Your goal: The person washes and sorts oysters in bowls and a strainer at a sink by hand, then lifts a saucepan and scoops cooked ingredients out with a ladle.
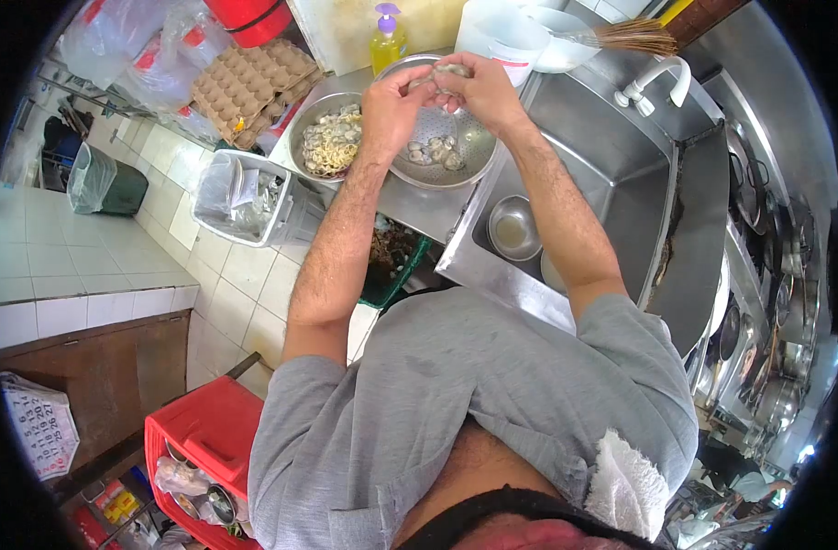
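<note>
My left hand [397, 108] and my right hand [483, 90] meet above the far half of a perforated metal colander [469, 165]. Both are closed, fingers pinching a small, soft, greyish seafood piece [451, 71] between them; its exact kind is hard to make out. Several similar grey-white pieces [435, 152] lie in the bottom of the colander. Left of it stands a metal bowl [300, 124] holding a heap of pale yellowish and grey pieces [332, 142].
A steel sink [593, 119] with a faucet [656, 84] and small metal bowl [513, 227] is at right. Behind are a soap bottle [388, 41] and white plastic container [501, 41]. Egg trays [252, 87] and a white bin [240, 197] stand left.
</note>
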The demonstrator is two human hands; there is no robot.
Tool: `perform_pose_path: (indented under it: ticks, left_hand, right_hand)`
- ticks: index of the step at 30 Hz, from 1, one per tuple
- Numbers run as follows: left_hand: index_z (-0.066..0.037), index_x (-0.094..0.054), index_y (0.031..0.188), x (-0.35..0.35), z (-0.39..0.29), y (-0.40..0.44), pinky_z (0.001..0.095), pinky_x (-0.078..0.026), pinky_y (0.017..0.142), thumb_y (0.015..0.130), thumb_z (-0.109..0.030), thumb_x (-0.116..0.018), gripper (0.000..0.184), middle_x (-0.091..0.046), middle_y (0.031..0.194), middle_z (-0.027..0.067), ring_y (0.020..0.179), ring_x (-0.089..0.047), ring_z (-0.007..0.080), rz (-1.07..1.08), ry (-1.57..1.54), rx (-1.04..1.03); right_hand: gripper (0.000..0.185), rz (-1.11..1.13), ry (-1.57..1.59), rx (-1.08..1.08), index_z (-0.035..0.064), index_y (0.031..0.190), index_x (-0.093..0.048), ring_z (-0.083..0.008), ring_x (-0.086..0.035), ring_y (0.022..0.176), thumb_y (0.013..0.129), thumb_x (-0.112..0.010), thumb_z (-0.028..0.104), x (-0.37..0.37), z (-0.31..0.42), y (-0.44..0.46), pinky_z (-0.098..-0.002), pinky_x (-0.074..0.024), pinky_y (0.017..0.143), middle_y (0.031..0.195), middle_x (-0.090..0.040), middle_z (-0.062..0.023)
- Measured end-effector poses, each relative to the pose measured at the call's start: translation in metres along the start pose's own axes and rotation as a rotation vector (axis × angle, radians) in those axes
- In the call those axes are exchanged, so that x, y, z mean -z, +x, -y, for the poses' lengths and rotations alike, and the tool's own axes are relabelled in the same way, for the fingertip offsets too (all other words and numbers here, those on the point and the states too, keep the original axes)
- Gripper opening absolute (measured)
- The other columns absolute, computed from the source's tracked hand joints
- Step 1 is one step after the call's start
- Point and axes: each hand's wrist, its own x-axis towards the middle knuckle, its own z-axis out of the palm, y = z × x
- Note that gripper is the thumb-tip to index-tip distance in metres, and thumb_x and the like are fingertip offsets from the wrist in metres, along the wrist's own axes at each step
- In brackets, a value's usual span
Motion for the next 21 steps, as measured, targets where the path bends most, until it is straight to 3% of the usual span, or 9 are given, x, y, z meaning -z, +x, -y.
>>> perform_pose_path:
  ticks: [2,6,8,10,12,14,15,17,21]
  left_hand:
    - [-0.002,-0.061,0.108,0.004,0.002,0.0,0.0215,-0.045,0.058,0.079,-0.009,-0.063,0.03,-0.063,0.074,0.003,0.065,-0.059,0.0078,-0.057,-0.05,-0.037]
    - [-0.001,-0.059,0.109,0.039,0.002,0.001,0.0206,-0.044,0.059,0.08,-0.009,-0.063,0.03,-0.062,0.076,0.0023,0.065,-0.055,0.0068,-0.158,-0.058,-0.152]
    - [0.0,-0.059,0.108,0.064,0.012,0.0,0.0205,-0.043,0.059,0.08,-0.009,-0.062,0.029,-0.061,0.076,0.0016,0.065,-0.053,0.0062,-0.171,-0.014,-0.212]
    - [0.0,-0.059,0.106,0.089,0.019,-0.005,0.0196,-0.042,0.065,0.082,-0.011,-0.06,0.026,-0.061,0.082,0.0001,0.073,-0.054,0.0068,-0.248,-0.072,-0.009]
    - [0.0,-0.06,0.103,0.107,0.031,-0.009,0.0197,-0.042,0.064,0.082,-0.012,-0.061,0.024,-0.06,0.08,-0.0007,0.071,-0.052,0.0065,-0.285,0.022,0.027]
    - [-0.001,-0.061,0.1,0.115,0.043,-0.014,0.0198,-0.041,0.063,0.082,-0.013,-0.061,0.022,-0.059,0.078,-0.0014,0.069,-0.051,0.0062,-0.323,0.115,0.066]
    - [-0.001,-0.061,0.098,0.115,0.044,-0.018,0.0201,-0.041,0.063,0.082,-0.014,-0.062,0.021,-0.059,0.078,-0.0014,0.069,-0.051,0.006,-0.294,0.084,0.072]
    - [-0.001,-0.061,0.094,0.118,0.053,-0.02,0.021,-0.04,0.063,0.081,-0.015,-0.062,0.019,-0.059,0.077,-0.0015,0.069,-0.05,0.0059,-0.272,0.07,0.077]
    - [0.0,-0.061,0.09,0.119,0.055,-0.02,0.0217,-0.042,0.061,0.08,-0.014,-0.063,0.017,-0.06,0.073,0.0007,0.065,-0.051,0.0071,-0.289,0.117,0.096]
  right_hand:
    - [0.024,-0.017,-0.154,-0.012,-0.0015,0.101,-0.057,-0.0113,-0.058,0.065,0.083,-0.06,0.015,-0.008,0.012,0.004,-0.0199,-0.046,0.056,0.076,-0.062,-0.0062]
    - [0.026,-0.009,-0.033,0.105,0.0005,0.099,-0.059,-0.0097,-0.055,0.058,0.081,-0.062,0.018,-0.042,0.023,0.028,-0.0193,-0.0435,0.053,0.07,-0.061,-0.0039]
    - [0.026,0.203,-0.188,0.172,0.0031,0.102,-0.059,-0.0087,-0.056,0.058,0.079,-0.062,0.016,-0.058,0.029,0.041,-0.021,-0.0447,0.055,0.07,-0.061,-0.0036]
    - [0.026,0.238,-0.322,0.234,0.0046,0.103,-0.059,-0.0082,-0.056,0.059,0.079,-0.061,0.015,-0.076,0.027,0.056,-0.0225,-0.0454,0.055,0.069,-0.061,-0.0044]
    - [0.026,0.275,-0.458,0.296,0.0062,0.104,-0.059,-0.0077,-0.056,0.059,0.079,-0.06,0.015,-0.091,0.023,0.063,-0.0239,-0.0462,0.055,0.069,-0.061,-0.0052]
    - [0.026,0.179,-0.647,0.363,0.0064,0.103,-0.059,-0.0171,-0.061,0.067,0.077,-0.06,0.013,-0.104,0.021,0.067,-0.0313,-0.0485,0.061,0.074,-0.063,-0.0114]
    - [0.026,0.186,-0.647,0.367,0.0064,0.103,-0.059,-0.0171,-0.061,0.067,0.077,-0.06,0.013,-0.108,0.017,0.07,-0.0313,-0.0485,0.061,0.074,-0.063,-0.0114]
    - [0.028,0.165,-0.812,0.511,0.0062,0.103,-0.058,-0.0302,-0.061,0.077,0.075,-0.06,0.011,-0.114,0.009,0.076,-0.0384,-0.0477,0.069,0.08,-0.062,-0.0182]
    - [0.03,0.185,-0.838,0.429,0.0067,0.103,-0.057,-0.0375,-0.057,0.087,0.073,-0.061,0.009,-0.121,0.008,0.078,-0.0417,-0.0456,0.076,0.088,-0.06,-0.0215]
